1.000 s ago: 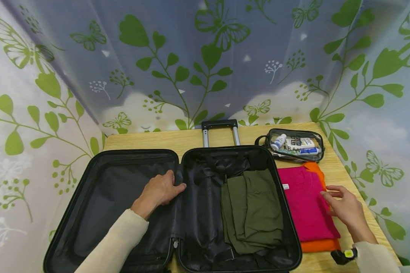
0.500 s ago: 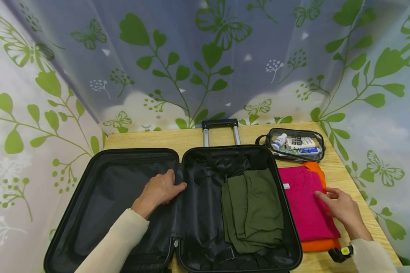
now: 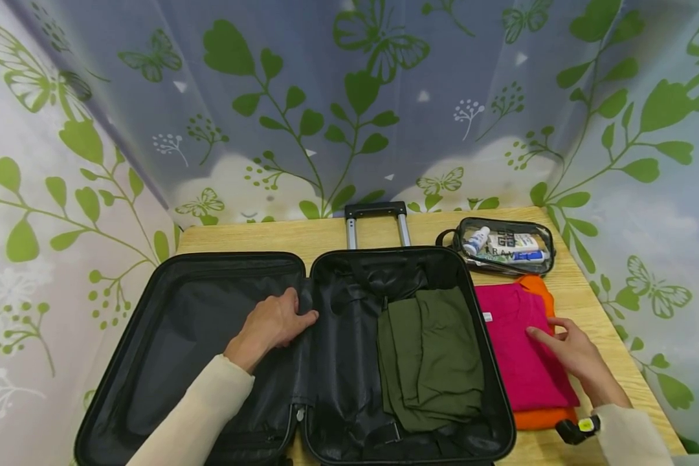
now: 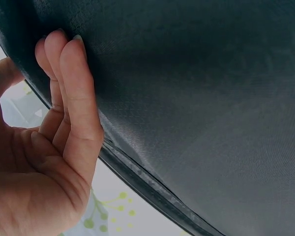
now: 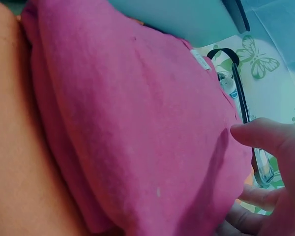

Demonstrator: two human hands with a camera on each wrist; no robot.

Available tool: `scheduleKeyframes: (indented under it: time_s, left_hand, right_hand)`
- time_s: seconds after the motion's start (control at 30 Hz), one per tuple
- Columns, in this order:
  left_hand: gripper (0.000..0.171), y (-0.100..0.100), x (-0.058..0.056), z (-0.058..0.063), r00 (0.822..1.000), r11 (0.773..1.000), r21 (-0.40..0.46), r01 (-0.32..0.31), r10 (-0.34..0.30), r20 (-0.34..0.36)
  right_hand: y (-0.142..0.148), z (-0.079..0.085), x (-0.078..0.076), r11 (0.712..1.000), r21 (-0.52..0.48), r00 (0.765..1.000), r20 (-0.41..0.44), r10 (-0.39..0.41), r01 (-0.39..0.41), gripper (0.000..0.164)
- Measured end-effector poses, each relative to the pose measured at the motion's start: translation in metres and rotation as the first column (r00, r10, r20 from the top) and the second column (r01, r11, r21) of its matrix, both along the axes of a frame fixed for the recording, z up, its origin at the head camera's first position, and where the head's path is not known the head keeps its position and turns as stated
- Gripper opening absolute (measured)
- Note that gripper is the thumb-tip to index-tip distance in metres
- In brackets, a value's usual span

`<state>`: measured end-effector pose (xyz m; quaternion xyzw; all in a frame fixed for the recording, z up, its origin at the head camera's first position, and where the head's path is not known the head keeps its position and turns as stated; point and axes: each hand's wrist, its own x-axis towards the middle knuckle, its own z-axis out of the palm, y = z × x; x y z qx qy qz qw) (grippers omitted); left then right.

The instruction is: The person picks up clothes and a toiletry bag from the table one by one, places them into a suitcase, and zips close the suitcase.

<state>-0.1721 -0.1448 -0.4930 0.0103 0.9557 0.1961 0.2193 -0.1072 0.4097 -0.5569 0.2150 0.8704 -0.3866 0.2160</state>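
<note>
An open black suitcase (image 3: 305, 382) lies with its two halves side by side. My left hand (image 3: 272, 321) rests at the inner edge of the left half, thumb toward the hinge. In the left wrist view its fingers (image 4: 78, 93) lie nearly straight against the dark lining. Folded olive-green clothing (image 3: 433, 362) sits in the right half. Beside the suitcase, a folded pink T-shirt (image 3: 524, 362) lies on an orange garment (image 3: 542, 419). My right hand (image 3: 576, 353) is at their right edge, its thumb (image 5: 265, 135) over the pink cloth and its fingers at the side.
A clear travel toiletry bag (image 3: 503, 247) with small bottles and tubes stands behind the shirts. The suitcase's extended handle (image 3: 375, 210) points toward the back of the wooden table (image 3: 256, 236). Patterned curtains (image 3: 268, 129) enclose the table at the back and both sides.
My right hand has moved left, bringing its thumb farther over the pink T-shirt. The left hand stays in place at the suitcase.
</note>
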Motion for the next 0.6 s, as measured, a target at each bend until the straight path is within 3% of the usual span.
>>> scheduleKeyframes:
  time_s: [0.4, 0.6]
  left_hand:
    - [0.045, 0.0006, -0.0005, 0.0001, 1.0, 1.0, -0.001, -0.005, 0.005, 0.009]
    - [0.045, 0.0004, -0.0005, 0.0009, 1.0, 1.0, 0.01, -0.009, 0.009, 0.01]
  right_hand:
    - [-0.0032, -0.0021, -0.0013, 0.994, -0.105, 1.0, -0.009, 0.01, -0.011, 0.1]
    - [-0.0039, -0.0009, 0.0006, 0.98, -0.196, 0.999, -0.022, -0.033, 0.028, 0.097]
